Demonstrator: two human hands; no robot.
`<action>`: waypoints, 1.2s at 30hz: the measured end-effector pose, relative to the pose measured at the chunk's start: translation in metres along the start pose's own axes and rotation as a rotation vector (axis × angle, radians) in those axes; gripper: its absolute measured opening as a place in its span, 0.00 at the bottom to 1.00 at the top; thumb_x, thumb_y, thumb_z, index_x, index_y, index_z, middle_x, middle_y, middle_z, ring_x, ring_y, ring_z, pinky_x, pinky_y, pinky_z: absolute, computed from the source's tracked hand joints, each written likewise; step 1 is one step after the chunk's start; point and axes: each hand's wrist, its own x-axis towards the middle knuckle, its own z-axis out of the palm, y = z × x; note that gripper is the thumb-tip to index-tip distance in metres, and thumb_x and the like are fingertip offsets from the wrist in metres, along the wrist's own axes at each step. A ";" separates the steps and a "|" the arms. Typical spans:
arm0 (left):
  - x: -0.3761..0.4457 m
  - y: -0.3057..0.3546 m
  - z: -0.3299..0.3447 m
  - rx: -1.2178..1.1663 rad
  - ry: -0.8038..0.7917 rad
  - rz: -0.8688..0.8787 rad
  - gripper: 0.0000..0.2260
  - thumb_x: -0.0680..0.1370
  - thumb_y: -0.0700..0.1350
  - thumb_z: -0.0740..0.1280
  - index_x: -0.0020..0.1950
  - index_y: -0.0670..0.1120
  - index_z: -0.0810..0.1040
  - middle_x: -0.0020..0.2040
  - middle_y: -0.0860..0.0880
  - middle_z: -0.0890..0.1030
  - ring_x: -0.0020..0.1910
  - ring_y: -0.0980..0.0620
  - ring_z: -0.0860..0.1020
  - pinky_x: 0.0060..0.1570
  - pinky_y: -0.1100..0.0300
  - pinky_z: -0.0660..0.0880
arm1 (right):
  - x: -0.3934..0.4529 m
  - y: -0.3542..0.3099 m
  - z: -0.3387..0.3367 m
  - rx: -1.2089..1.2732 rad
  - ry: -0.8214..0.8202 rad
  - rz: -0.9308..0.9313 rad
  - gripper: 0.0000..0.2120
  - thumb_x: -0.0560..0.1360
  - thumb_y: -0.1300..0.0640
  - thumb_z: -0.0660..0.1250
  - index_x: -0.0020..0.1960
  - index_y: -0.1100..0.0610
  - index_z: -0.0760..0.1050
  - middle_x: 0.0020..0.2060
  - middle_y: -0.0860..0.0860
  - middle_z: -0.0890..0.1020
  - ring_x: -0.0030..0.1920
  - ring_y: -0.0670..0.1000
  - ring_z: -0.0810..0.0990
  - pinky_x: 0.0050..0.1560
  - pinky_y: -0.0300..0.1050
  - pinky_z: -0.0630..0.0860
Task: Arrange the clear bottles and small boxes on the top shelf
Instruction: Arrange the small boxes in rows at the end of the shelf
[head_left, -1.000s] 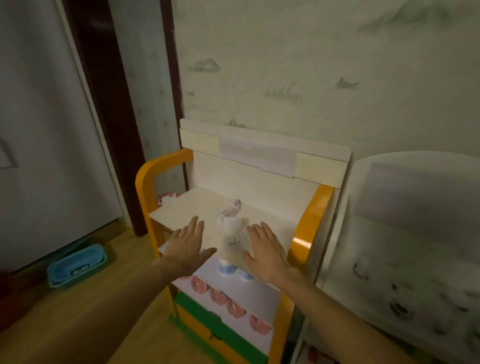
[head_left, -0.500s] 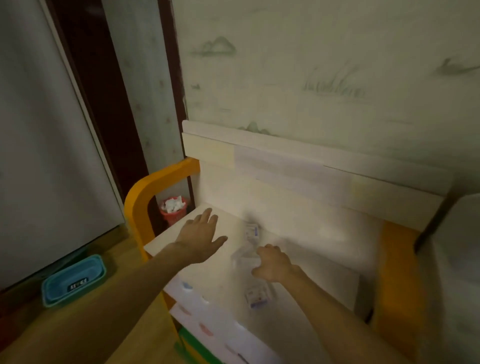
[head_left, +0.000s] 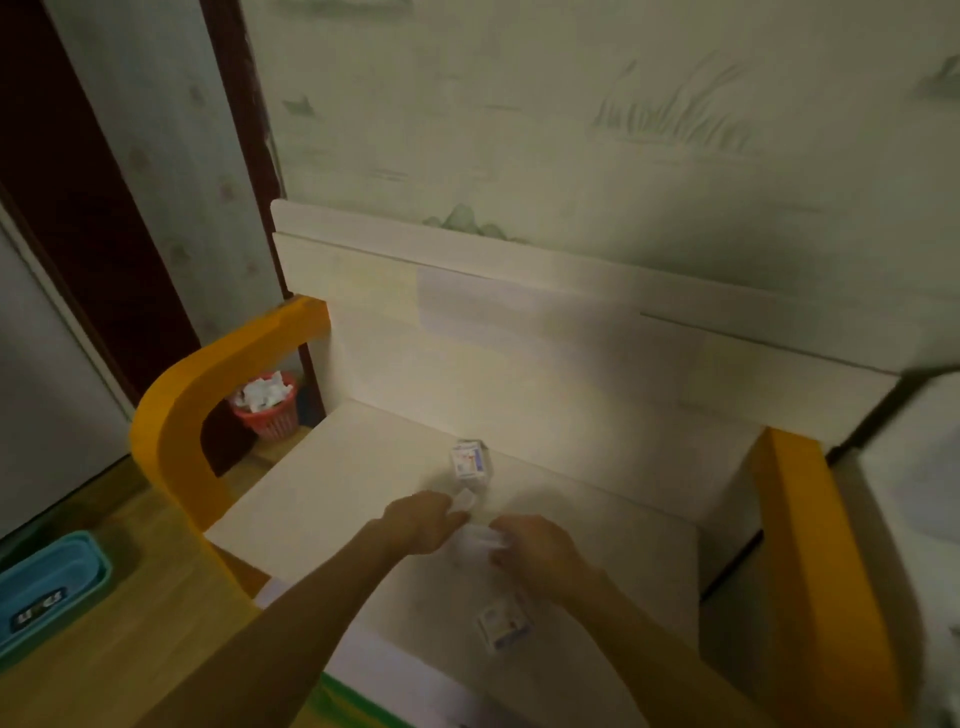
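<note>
**Desk:** What sits nearest the camera, and what holds what?

**Photographer:** A small box (head_left: 503, 626), white with a blue-and-red label, lies flat near the front edge of the pale top shelf (head_left: 332, 488), just below the right wrist. At the lower left, on the wooden floor, a teal plastic bin (head_left: 49, 587) with a dark label; its contents cannot be seen.

**Desk:** And the hands?

**Photographer:** Both work at the middle of the shelf, close together. The left hand (head_left: 423, 522) has its fingers curled, tips pinching a clear, pale item (head_left: 464, 500) that is too blurred to identify beyond that. The right hand (head_left: 540, 548) curls its fingers round a clear bottle (head_left: 475, 540), a whitish, see-through shape lying between the two hands; its cap and label are too blurred to read.

**Desk:** Further back?

**Photographer:** A second small box (head_left: 469, 460) stands upright toward the rear of the shelf, just beyond the left fingertips, near the white back panel (head_left: 545, 322); it is white with a red mark and blue band. Orange side rails (head_left: 208, 384) frame the shelf. Behind the left rail, on the floor, a red mesh basket (head_left: 270, 418) holds crumpled white paper. Pale green patterned wallpaper (head_left: 571, 130) rises behind.
</note>
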 end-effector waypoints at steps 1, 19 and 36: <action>0.002 -0.004 -0.001 -0.004 -0.005 0.016 0.25 0.83 0.61 0.53 0.64 0.44 0.76 0.62 0.44 0.79 0.59 0.45 0.77 0.56 0.54 0.72 | -0.002 0.000 0.000 -0.002 0.005 0.021 0.14 0.76 0.46 0.65 0.58 0.50 0.78 0.56 0.49 0.82 0.57 0.52 0.80 0.54 0.44 0.75; 0.000 -0.055 -0.021 -0.090 0.077 0.389 0.38 0.71 0.61 0.74 0.75 0.48 0.63 0.71 0.47 0.71 0.68 0.48 0.72 0.64 0.59 0.68 | -0.058 -0.039 -0.015 0.137 0.306 0.443 0.22 0.77 0.42 0.65 0.68 0.49 0.68 0.56 0.49 0.82 0.52 0.50 0.81 0.50 0.41 0.76; -0.107 0.097 -0.069 -0.314 0.420 0.772 0.31 0.72 0.55 0.74 0.71 0.48 0.70 0.64 0.50 0.76 0.60 0.50 0.76 0.59 0.58 0.72 | -0.210 -0.033 -0.097 0.450 0.980 0.288 0.15 0.76 0.40 0.67 0.54 0.49 0.73 0.42 0.43 0.80 0.41 0.41 0.78 0.41 0.38 0.75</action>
